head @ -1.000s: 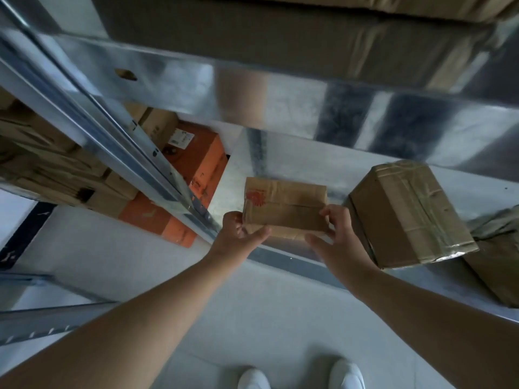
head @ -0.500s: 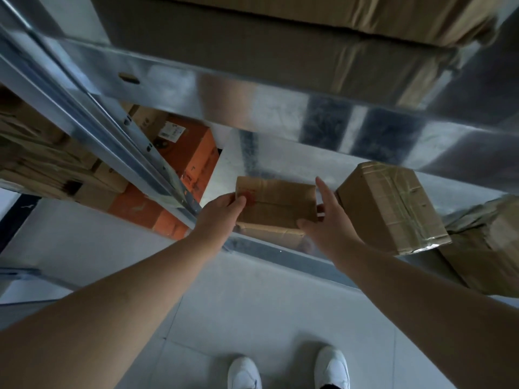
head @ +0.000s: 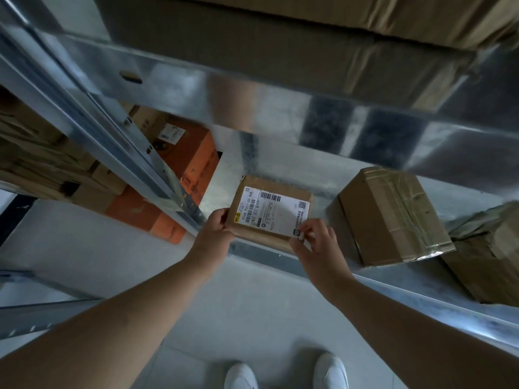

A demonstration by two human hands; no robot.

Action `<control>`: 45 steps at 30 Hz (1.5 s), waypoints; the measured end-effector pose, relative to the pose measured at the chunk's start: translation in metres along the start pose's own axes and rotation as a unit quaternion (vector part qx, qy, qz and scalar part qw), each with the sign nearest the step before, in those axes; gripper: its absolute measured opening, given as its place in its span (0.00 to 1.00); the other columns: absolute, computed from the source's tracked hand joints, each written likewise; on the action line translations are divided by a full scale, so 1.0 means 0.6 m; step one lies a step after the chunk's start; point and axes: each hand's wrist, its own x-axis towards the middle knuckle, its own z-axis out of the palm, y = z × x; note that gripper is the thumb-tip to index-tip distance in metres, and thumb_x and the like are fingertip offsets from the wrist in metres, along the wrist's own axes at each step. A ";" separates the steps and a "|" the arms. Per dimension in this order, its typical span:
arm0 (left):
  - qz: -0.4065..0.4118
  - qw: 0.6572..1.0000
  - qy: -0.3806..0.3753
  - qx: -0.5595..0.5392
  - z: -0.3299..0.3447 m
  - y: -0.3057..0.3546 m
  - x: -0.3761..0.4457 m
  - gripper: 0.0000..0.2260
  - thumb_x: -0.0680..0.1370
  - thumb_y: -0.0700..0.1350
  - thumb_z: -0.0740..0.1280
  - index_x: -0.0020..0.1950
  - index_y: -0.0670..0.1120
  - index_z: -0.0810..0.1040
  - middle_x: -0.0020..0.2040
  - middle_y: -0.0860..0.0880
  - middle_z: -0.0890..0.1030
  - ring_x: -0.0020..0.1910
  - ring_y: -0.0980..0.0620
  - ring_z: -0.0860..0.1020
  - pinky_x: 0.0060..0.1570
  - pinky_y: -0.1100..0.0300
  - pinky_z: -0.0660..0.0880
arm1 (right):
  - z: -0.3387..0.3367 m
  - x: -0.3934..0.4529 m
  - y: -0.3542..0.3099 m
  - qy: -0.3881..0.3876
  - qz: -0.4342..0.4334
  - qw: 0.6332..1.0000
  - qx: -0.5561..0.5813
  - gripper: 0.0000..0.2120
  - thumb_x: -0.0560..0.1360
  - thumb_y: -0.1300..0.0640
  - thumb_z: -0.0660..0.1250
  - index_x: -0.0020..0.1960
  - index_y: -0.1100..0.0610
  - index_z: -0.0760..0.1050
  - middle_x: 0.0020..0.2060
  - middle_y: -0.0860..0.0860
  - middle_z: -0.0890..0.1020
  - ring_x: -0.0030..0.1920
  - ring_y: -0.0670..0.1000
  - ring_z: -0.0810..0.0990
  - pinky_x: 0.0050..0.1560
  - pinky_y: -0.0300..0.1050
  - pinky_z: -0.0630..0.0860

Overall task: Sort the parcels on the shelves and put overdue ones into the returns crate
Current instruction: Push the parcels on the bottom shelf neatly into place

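Observation:
A small flat cardboard parcel [head: 276,189] lies at the front of the metal shelf [head: 421,301], its white shipping label [head: 273,210] with barcodes facing up. My left hand [head: 214,230] grips the parcel's near left corner. At the near right corner my right hand [head: 316,244] pinches the parcel, fingertips on the label's edge. No returns crate is in view.
A taped brown box [head: 393,214] stands right of the parcel, and a crumpled brown parcel [head: 488,254] lies further right. Orange boxes [head: 191,161] sit left beyond the upright post [head: 118,130]. A shelf beam [head: 280,108] with a large carton [head: 280,37] hangs overhead. My white shoes [head: 283,373] stand on the grey floor.
The parcel has been turned over: earlier a plain side with a red mark showed, now the white label faces up. Both hands shifted to its near corners.

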 end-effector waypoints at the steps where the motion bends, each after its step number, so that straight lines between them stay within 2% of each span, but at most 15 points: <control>1: -0.006 1.000 -0.003 -0.007 -0.001 -0.003 0.001 0.14 0.80 0.39 0.60 0.60 0.56 0.76 0.56 0.57 0.80 0.60 0.56 0.77 0.55 0.62 0.73 | 0.002 0.001 0.002 0.004 0.011 1.000 0.006 0.12 0.77 0.59 0.69 0.48 0.45 0.69 0.57 0.51 0.72 0.57 0.52 0.78 0.59 0.45 0.78; 4: -0.001 0.999 0.025 -0.023 -0.003 0.005 0.003 0.17 0.80 0.34 0.58 0.60 0.54 0.75 0.54 0.61 0.77 0.55 0.61 0.75 0.52 0.69 0.73 | -0.001 0.014 -0.006 0.052 0.065 0.996 0.040 0.10 0.77 0.58 0.69 0.51 0.48 0.70 0.55 0.52 0.79 0.54 0.51 0.81 0.50 0.45 0.80; 7: -0.041 0.985 0.106 -0.130 -0.007 0.024 0.015 0.15 0.80 0.36 0.59 0.62 0.52 0.75 0.56 0.53 0.78 0.58 0.53 0.76 0.62 0.54 0.72 | -0.018 0.037 -0.029 0.092 0.101 0.989 0.049 0.16 0.78 0.58 0.68 0.64 0.53 0.72 0.59 0.51 0.80 0.52 0.50 0.79 0.45 0.41 0.76; 9: -0.042 0.988 0.113 -0.098 -0.010 0.033 0.028 0.13 0.81 0.43 0.61 0.64 0.51 0.75 0.61 0.49 0.78 0.64 0.48 0.76 0.65 0.49 0.72 | -0.025 0.054 -0.040 0.068 0.118 0.989 0.059 0.25 0.78 0.55 0.68 0.74 0.52 0.66 0.64 0.52 0.78 0.52 0.51 0.80 0.45 0.42 0.76; 12: -0.030 0.997 0.070 -0.004 -0.012 0.051 0.037 0.12 0.81 0.44 0.60 0.62 0.48 0.79 0.58 0.51 0.81 0.60 0.49 0.79 0.56 0.54 0.78 | -0.023 0.067 -0.052 0.014 0.157 0.983 0.095 0.35 0.78 0.57 0.69 0.80 0.50 0.56 0.62 0.57 0.80 0.50 0.52 0.82 0.36 0.40 0.76; 15: 0.025 0.998 0.044 0.031 -0.011 0.062 0.036 0.14 0.81 0.39 0.60 0.57 0.51 0.82 0.50 0.53 0.85 0.49 0.55 0.84 0.49 0.52 0.82 | -0.022 0.062 -0.064 -0.004 0.110 0.991 0.081 0.41 0.76 0.64 0.70 0.80 0.47 0.52 0.62 0.52 0.79 0.57 0.53 0.81 0.46 0.45 0.82; 17: 0.057 0.996 0.063 0.012 -0.015 0.068 0.032 0.14 0.80 0.37 0.60 0.58 0.50 0.82 0.49 0.53 0.85 0.48 0.59 0.83 0.46 0.58 0.82 | -0.021 0.056 -0.072 -0.007 0.060 0.994 0.086 0.43 0.75 0.68 0.71 0.79 0.44 0.52 0.63 0.49 0.74 0.61 0.51 0.77 0.53 0.50 0.82; 22: 0.057 0.990 0.119 -0.039 -0.014 0.064 0.042 0.12 0.79 0.38 0.63 0.60 0.47 0.78 0.51 0.52 0.84 0.50 0.56 0.83 0.44 0.66 0.79 | -0.014 0.059 -0.074 -0.018 -0.004 0.991 0.135 0.38 0.73 0.72 0.70 0.66 0.39 0.59 0.66 0.53 0.73 0.71 0.54 0.70 0.55 0.52 0.82; 25: 0.039 0.989 0.118 -0.084 -0.013 0.060 0.052 0.09 0.78 0.36 0.65 0.55 0.49 0.74 0.53 0.52 0.81 0.58 0.53 0.80 0.55 0.59 0.78 | -0.008 0.060 -0.073 -0.021 -0.032 0.984 0.174 0.33 0.72 0.75 0.69 0.60 0.43 0.61 0.65 0.51 0.74 0.69 0.48 0.71 0.60 0.44 0.79; 28: 0.014 0.992 0.092 -0.085 -0.013 0.053 0.058 0.18 0.75 0.31 0.65 0.58 0.50 0.69 0.64 0.49 0.76 0.68 0.52 0.71 0.69 0.53 0.68 | 0.000 0.061 -0.068 -0.036 -0.034 0.981 0.188 0.30 0.72 0.78 0.67 0.60 0.49 0.61 0.56 0.42 0.73 0.59 0.38 0.74 0.56 0.35 0.76; 32: -0.021 0.993 0.061 -0.098 -0.013 0.044 0.060 0.22 0.74 0.30 0.67 0.61 0.49 0.66 0.65 0.52 0.72 0.68 0.53 0.68 0.60 0.60 0.67 | 0.012 0.059 -0.058 -0.061 -0.019 0.985 0.163 0.29 0.72 0.78 0.66 0.62 0.52 0.61 0.54 0.36 0.70 0.61 0.39 0.70 0.53 0.31 0.74; 34: -0.029 0.992 0.052 -0.111 -0.012 0.044 0.058 0.23 0.75 0.30 0.65 0.65 0.48 0.66 0.67 0.52 0.70 0.68 0.53 0.68 0.56 0.62 0.67 | 0.017 0.055 -0.059 -0.064 -0.019 0.985 0.161 0.29 0.73 0.78 0.65 0.63 0.54 0.60 0.54 0.36 0.70 0.56 0.35 0.72 0.47 0.28 0.76; 39: -0.017 0.994 0.069 -0.081 -0.015 0.054 0.058 0.30 0.76 0.36 0.67 0.73 0.52 0.61 0.65 0.58 0.69 0.66 0.55 0.66 0.60 0.56 0.66 | 0.021 0.047 -0.068 -0.058 -0.010 0.988 0.141 0.31 0.73 0.76 0.67 0.64 0.50 0.59 0.51 0.36 0.69 0.49 0.31 0.72 0.60 0.39 0.70; 42: 0.044 0.993 0.109 -0.030 -0.012 0.058 0.044 0.35 0.73 0.42 0.67 0.76 0.58 0.57 0.76 0.53 0.63 0.75 0.50 0.62 0.72 0.45 0.64 | 0.016 0.039 -0.057 0.013 0.038 0.990 0.136 0.28 0.74 0.71 0.68 0.62 0.46 0.61 0.57 0.41 0.71 0.62 0.43 0.72 0.50 0.42 0.81; 45: 0.173 0.964 0.192 0.058 0.011 0.078 0.018 0.29 0.78 0.37 0.64 0.77 0.49 0.59 0.76 0.53 0.61 0.74 0.57 0.59 0.74 0.54 0.60 | 0.009 0.022 -0.023 0.098 0.129 0.984 0.078 0.15 0.74 0.66 0.67 0.56 0.51 0.71 0.52 0.48 0.77 0.54 0.51 0.77 0.54 0.49 0.77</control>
